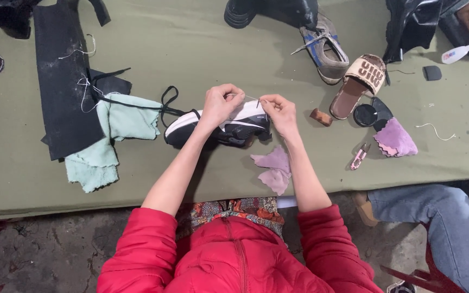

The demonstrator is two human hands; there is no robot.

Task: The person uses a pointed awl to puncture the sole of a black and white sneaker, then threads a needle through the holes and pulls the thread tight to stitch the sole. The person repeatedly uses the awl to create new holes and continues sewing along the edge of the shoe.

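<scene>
both hands meet over a black and white sneaker (221,126) lying on its side near the middle of the green table (202,49). the left hand (219,104) rests on the sneaker's upper, fingers curled and pinched shut on a thin pale thread (240,96) that runs across to the right hand (279,112). the right hand sits at the sneaker's right end, fingertips closed on what looks like a needle (258,102), though it is too small to be sure. black laces (168,103) trail from the sneaker toward the left, over a mint green cloth (112,141) that lies partly on a black sheet (63,81). a lilac cloth (273,169) lies just beside the right forearm, at the table's near edge. to the right are a small brown block (321,116), a tan slipper (359,84), a worn grey shoe (325,50), pink snips (359,157) and a second lilac cloth (394,139). another person's jeans-clad leg (435,214) shows at the lower right
</scene>
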